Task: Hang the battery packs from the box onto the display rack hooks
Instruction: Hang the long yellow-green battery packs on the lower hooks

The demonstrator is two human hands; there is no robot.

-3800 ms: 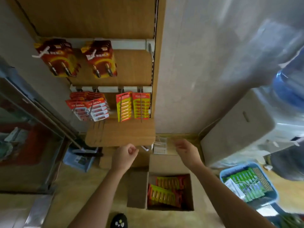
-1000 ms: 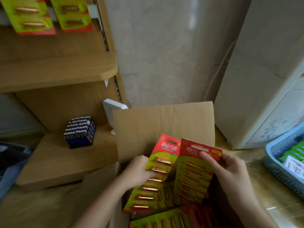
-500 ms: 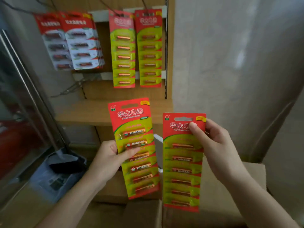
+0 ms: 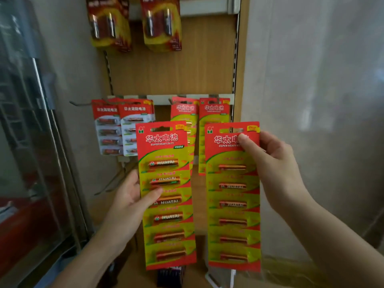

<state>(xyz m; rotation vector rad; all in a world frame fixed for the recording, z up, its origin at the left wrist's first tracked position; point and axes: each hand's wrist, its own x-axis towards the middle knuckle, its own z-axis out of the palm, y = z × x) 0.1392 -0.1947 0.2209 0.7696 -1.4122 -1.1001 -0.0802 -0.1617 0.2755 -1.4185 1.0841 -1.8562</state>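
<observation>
Left hand: your left hand [image 4: 128, 196] grips the left battery pack [image 4: 166, 204] at its left edge, thumb across the front.
Right hand: your right hand [image 4: 274, 163] pinches the right battery pack [image 4: 232, 204] near its top right corner.
Packs: you hold both upright, side by side, before the display rack [image 4: 207, 59], overlapping the hung packs [image 4: 214, 113].

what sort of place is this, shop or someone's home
Probably a small shop. A wooden display rack has hanging packs of batteries on hooks, the left hand holds a matching battery pack and the right hand a second pack, and a glass cabinet stands beside it.
</observation>
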